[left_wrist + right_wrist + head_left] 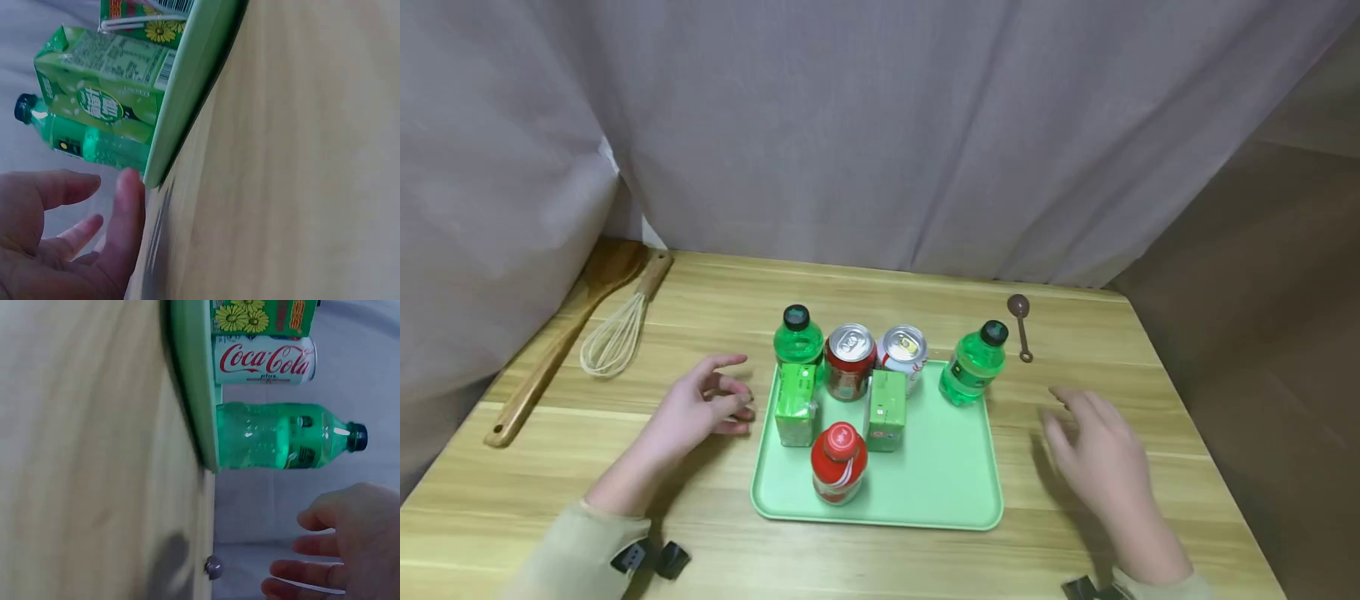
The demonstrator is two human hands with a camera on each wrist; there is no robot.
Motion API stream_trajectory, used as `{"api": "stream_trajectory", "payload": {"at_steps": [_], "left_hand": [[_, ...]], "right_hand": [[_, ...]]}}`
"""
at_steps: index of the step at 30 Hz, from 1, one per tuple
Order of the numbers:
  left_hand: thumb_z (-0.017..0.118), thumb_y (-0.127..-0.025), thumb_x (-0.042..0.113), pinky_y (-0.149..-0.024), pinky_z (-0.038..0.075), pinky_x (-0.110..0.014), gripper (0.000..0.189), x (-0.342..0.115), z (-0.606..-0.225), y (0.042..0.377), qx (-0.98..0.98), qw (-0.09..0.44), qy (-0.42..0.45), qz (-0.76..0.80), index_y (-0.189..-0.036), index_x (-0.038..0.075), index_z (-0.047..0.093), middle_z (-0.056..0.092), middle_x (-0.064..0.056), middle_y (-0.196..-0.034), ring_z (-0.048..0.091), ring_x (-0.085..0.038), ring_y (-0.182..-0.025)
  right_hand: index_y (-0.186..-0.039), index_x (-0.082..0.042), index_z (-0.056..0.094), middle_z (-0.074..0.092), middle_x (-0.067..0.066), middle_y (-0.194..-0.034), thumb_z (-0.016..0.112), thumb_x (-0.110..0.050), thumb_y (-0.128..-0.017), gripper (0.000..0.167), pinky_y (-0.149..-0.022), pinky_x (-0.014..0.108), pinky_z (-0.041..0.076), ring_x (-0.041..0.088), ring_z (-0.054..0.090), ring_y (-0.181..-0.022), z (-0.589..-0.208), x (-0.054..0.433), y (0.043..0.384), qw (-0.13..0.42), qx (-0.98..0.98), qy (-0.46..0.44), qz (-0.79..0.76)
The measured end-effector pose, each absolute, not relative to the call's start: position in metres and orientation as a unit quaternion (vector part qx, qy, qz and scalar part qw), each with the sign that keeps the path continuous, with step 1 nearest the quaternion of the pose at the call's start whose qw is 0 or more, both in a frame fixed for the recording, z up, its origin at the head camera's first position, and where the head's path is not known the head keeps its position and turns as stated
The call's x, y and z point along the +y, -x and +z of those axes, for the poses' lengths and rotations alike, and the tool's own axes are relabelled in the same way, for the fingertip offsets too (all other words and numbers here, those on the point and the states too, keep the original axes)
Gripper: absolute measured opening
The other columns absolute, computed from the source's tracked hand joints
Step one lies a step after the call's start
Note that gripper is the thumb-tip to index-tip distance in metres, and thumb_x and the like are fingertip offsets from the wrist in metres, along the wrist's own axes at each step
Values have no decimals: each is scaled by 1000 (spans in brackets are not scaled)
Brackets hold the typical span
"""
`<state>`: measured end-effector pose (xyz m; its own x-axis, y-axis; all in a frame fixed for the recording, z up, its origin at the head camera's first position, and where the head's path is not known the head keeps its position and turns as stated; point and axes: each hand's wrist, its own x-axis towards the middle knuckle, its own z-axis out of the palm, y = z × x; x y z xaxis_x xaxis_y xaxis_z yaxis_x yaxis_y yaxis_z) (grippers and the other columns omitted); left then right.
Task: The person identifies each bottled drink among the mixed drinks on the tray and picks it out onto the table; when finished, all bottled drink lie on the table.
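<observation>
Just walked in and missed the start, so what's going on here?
A person's left hand and right hand flank a green tray, neither holding anything; the left is closer to its edge. Standing on the tray are a red can and a white can between two green bottles, two green cartons in front of them, and a red-capped bottle at the front. A whisk and a wooden spoon lie to the left, a small brown spoon to the right.
</observation>
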<state>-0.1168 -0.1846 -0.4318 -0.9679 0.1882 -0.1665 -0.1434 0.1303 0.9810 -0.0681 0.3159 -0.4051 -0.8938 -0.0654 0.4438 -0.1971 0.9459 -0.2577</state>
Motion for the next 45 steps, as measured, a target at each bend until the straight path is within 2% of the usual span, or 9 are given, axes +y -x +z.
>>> {"api": "stream_trajectory", "payload": {"at_steps": [5, 8, 12, 15, 19, 24, 32, 39, 45], "left_hand": [[60, -97, -3, -79, 66, -45, 65, -188, -434, 129, 715, 173, -4, 678, -156, -1, 33, 64, -28, -112, 74, -29, -86], [62, -97, 1, -79, 66, -43, 64, -186, -436, 134, 710, 190, 9, 678, -155, -1, 35, 67, -25, -110, 75, -26, -85], [61, -97, 2, -77, 67, -41, 60, -179, -438, 139, 715, 197, 23, 670, -153, 0, 39, 69, -22, -108, 75, -25, -82], [60, -96, 1, -74, 67, -41, 57, -174, -440, 141, 731, 190, 24, 656, -150, 1, 43, 69, -21, -107, 74, -25, -81], [62, -95, -1, -72, 67, -40, 55, -171, -440, 143, 747, 181, 19, 639, -147, 1, 47, 70, -21, -107, 74, -26, -81], [63, -95, -1, -73, 67, -39, 52, -172, -441, 144, 743, 180, 18, 644, -145, -1, 49, 70, -21, -106, 74, -25, -81], [65, -95, 1, -75, 67, -36, 52, -171, -439, 146, 752, 183, 5, 633, -144, -5, 51, 71, -18, -101, 72, -22, -82], [66, -93, 0, -72, 67, -36, 53, -170, -441, 149, 757, 182, 1, 628, -144, -4, 51, 70, -16, -95, 72, -20, -77], [67, -92, -1, -69, 67, -36, 52, -169, -442, 150, 764, 179, -4, 620, -142, -3, 54, 71, -14, -92, 72, -20, -74]], "right_hand": [[-123, -2, 70, 73, 15, -107, 71, -15, -95, 31, -77, 56, 60, 35, 70, -94, -392, 305, 82, 198, -954, -88, 209], [-124, -4, 70, 73, 11, -113, 69, -16, -98, 28, -79, 39, 62, 28, 70, -96, -383, 298, 93, 174, -947, -90, 256], [-125, -6, 70, 71, 8, -116, 69, -17, -99, 28, -77, 14, 55, 15, 66, -97, -371, 292, 110, 148, -931, -96, 319], [-126, -5, 70, 69, 9, -115, 71, -16, -98, 30, -77, 6, 51, 8, 62, -99, -366, 288, 119, 138, -915, -98, 365], [-128, -3, 69, 67, 11, -117, 74, -14, -96, 34, -79, 5, 50, 6, 60, -101, -363, 285, 126, 126, -904, -98, 396], [-132, -6, 66, 64, 10, -122, 74, -21, -97, 39, -84, 5, 50, 11, 59, -107, -362, 284, 133, 85, -898, -79, 425], [-133, -6, 66, 61, -13, -115, 76, -17, -95, 41, -83, 7, 51, 15, 59, -109, -363, 282, 142, 69, -878, -80, 466], [-130, -2, 66, 61, -13, -113, 77, -11, -93, 40, -77, 11, 54, 14, 59, -106, -365, 277, 147, 71, -867, -92, 484], [-125, 0, 67, 61, -12, -109, 79, -8, -91, 37, -74, 13, 54, 7, 59, -99, -367, 274, 150, 76, -859, -100, 497]]}}
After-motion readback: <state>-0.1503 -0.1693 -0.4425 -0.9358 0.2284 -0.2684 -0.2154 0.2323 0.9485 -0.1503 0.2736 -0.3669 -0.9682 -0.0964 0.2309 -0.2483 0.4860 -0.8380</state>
